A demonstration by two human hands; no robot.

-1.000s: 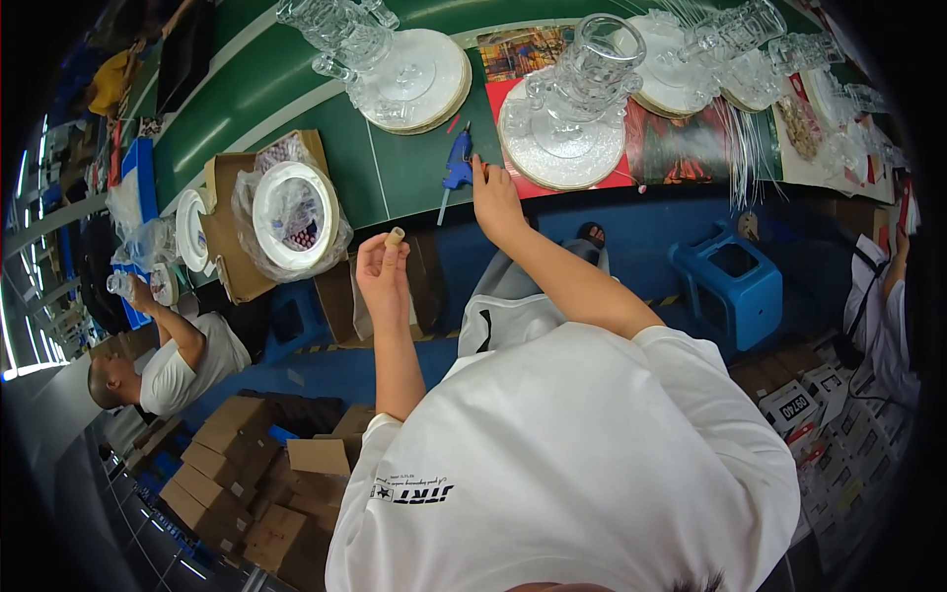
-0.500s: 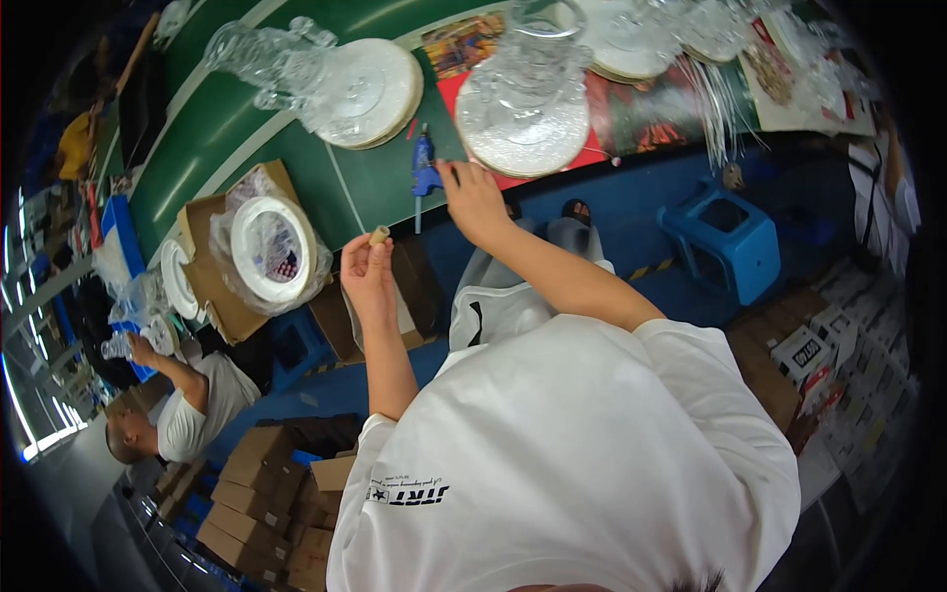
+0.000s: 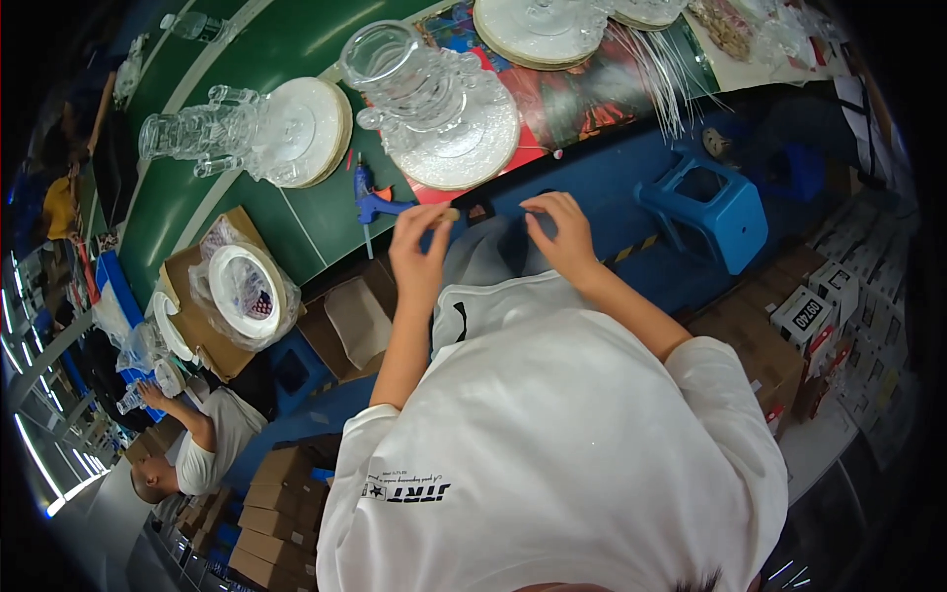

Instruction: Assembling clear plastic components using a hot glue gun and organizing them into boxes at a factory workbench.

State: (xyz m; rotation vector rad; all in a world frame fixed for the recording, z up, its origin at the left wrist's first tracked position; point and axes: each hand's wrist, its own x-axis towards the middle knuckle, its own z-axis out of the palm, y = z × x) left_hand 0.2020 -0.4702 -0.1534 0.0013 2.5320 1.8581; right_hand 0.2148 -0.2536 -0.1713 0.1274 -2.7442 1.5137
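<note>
Head: cardboard box w/ bagged white plate.

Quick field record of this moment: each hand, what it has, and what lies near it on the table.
left hand: raised at the table edge, pinching a small tan piece at the fingertips
right hand: raised beside it, fingers bent, nothing clearly held
between hands: small dark item on the table edge
nearby tool: blue glue gun lying on the green table
nearest glassware: clear glass jug on a round glass plate
</note>
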